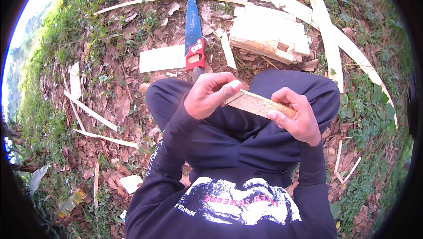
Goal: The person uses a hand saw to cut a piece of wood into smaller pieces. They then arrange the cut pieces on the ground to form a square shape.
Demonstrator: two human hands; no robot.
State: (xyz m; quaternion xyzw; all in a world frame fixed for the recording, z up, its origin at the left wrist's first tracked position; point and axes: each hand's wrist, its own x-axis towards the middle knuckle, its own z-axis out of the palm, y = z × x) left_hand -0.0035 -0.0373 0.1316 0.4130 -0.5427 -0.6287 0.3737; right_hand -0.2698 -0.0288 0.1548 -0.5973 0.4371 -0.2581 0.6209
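A short, flat strip of wood [257,103] with a rough, sandy-looking face is held above my crossed legs. My left hand [211,94] pinches its left end, thumb lying along the top. At the other end my right hand [299,113] grips the strip between thumb and curled fingers. A thin dark line crosses the strip near the left thumb. Just beyond my left hand, a handsaw [193,27] with a blue blade and red-and-white handle lies on the ground, its handle partly beside a pale rectangular board [161,58].
A stack of pale wood pieces [266,29] sits ahead, right of the saw. Long planks [327,36] cross at the right, and a thin curved-looking strip [145,1] lies behind the saw. Narrow offcuts [94,113] are scattered at left among dry leaves and green plants.
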